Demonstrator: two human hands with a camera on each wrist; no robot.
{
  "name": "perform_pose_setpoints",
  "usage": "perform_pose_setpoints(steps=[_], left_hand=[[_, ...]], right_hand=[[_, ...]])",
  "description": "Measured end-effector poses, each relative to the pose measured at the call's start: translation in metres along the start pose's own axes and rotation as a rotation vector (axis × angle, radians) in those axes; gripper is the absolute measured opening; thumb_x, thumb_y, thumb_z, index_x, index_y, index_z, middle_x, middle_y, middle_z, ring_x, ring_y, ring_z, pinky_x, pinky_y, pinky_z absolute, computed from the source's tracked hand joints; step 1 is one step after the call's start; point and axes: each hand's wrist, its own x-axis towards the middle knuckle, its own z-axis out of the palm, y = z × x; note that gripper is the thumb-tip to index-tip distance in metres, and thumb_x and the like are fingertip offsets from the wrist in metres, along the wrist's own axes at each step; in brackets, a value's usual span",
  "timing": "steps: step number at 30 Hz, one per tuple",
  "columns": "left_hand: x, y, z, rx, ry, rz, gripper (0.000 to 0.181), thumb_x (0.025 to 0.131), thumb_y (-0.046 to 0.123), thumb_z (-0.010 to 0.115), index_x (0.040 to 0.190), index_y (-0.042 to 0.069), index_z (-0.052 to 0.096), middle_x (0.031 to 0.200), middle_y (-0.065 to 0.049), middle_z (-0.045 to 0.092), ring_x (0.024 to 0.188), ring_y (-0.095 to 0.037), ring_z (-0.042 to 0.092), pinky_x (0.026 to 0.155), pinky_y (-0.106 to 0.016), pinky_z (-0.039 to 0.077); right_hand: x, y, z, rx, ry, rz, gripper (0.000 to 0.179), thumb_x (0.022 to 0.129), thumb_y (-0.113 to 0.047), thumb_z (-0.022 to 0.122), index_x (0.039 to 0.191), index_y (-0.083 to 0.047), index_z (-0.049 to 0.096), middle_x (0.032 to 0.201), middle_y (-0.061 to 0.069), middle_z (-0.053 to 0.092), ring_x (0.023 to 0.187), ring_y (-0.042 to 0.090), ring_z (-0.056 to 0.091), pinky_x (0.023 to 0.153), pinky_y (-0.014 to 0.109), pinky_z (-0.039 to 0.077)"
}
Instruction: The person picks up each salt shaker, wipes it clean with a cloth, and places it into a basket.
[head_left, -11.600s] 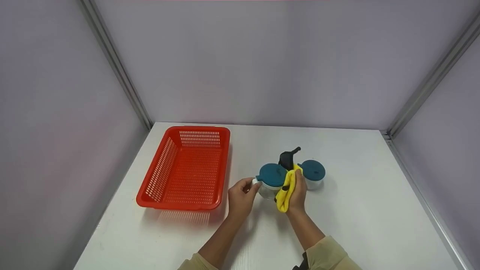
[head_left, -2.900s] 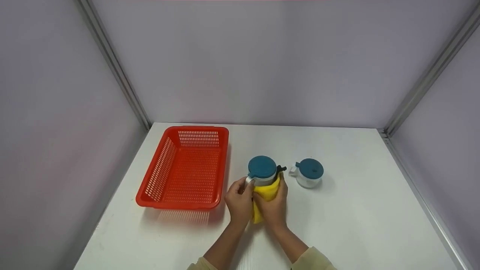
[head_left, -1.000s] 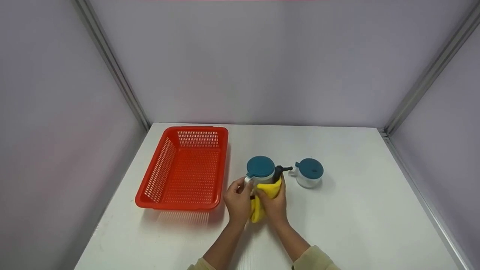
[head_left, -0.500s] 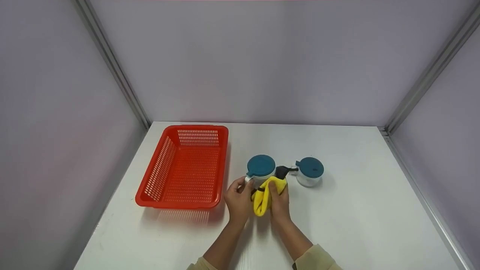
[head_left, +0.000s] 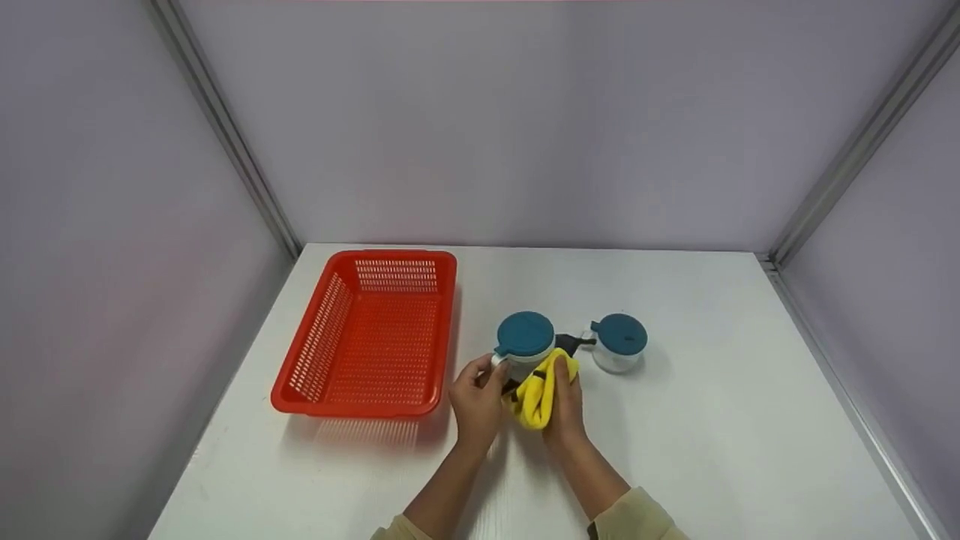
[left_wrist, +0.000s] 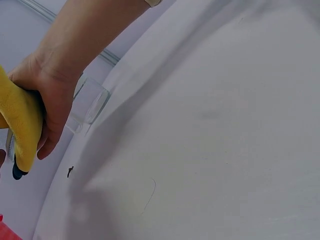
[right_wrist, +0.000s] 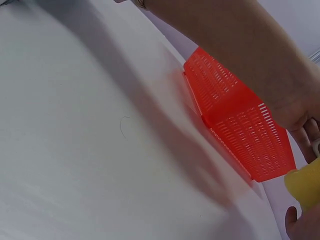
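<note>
My left hand (head_left: 478,401) pinches the white handle (head_left: 499,361) of a clear jar with a round teal lid (head_left: 525,333). In my right hand (head_left: 566,409) is a folded yellow cloth (head_left: 536,401) with black parts, gripped against the jar's front right side. A black piece with a thin stem (head_left: 574,343) sticks out beyond the cloth towards the right. The left wrist view shows my right hand (left_wrist: 50,90) curled round the yellow cloth (left_wrist: 22,117). In the right wrist view, my left fingers (right_wrist: 310,140) are at the handle, close to the cloth (right_wrist: 305,185).
A second clear jar with a teal lid (head_left: 622,334) stands just right of the held one, near the black stem. To the left, a red perforated basket (head_left: 442,330) sits on the white table (head_left: 712,420). Grey panel walls enclose the table's back and sides.
Over the last second, my right hand and the cloth have shifted rightwards along the jar, the black stem with them. Since the oldest frame, the held jar has moved left, away from the other jar.
</note>
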Motion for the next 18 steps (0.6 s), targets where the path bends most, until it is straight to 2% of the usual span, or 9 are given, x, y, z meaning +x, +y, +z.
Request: perform_pose_setpoints(steps=[6, 10, 14, 18], left_hand=[[0.002, 0.002, -0.002, 0.022, -0.016, 0.058, 0.018, 0.087, -0.001, 0.071, 0.104, -0.004, 0.069, 0.095, -0.017, 0.07, 0.088, -0.023, 0.072, 0.075, -0.027, 0.06], [0.003, 0.001, -0.004, 0.018, -0.03, 0.063, 0.017, 0.086, -0.002, 0.071, 0.103, -0.005, 0.07, 0.092, -0.017, 0.07, 0.083, -0.023, 0.071, 0.073, -0.027, 0.06], [0.003, 0.002, -0.006, 0.036, -0.037, 0.051, 0.016, 0.085, -0.002, 0.072, 0.101, -0.004, 0.071, 0.089, -0.015, 0.07, 0.079, -0.022, 0.069, 0.07, -0.026, 0.06], [0.004, 0.002, -0.008, 0.061, -0.05, 0.037, 0.017, 0.085, -0.001, 0.073, 0.102, -0.004, 0.071, 0.088, -0.015, 0.07, 0.078, -0.021, 0.068, 0.07, -0.025, 0.059]], right_hand=[[0.0, -0.006, -0.002, 0.002, -0.029, 0.044, 0.067, 0.095, -0.068, 0.037, 0.141, -0.02, 0.029, 0.123, 0.001, 0.045, 0.102, 0.011, 0.054, 0.087, 0.018, 0.053], [0.0, -0.011, -0.004, 0.071, -0.102, 0.087, 0.067, 0.095, -0.069, 0.035, 0.141, -0.021, 0.031, 0.128, 0.001, 0.044, 0.107, 0.011, 0.052, 0.093, 0.019, 0.05], [-0.001, -0.015, -0.007, 0.125, -0.201, 0.139, 0.077, 0.091, -0.076, 0.034, 0.143, -0.021, 0.032, 0.133, 0.002, 0.041, 0.115, 0.013, 0.047, 0.101, 0.022, 0.046], [0.001, -0.017, -0.011, 0.115, -0.218, 0.17, 0.083, 0.087, -0.08, 0.037, 0.145, -0.022, 0.031, 0.136, 0.001, 0.038, 0.119, 0.014, 0.043, 0.102, 0.022, 0.043]])
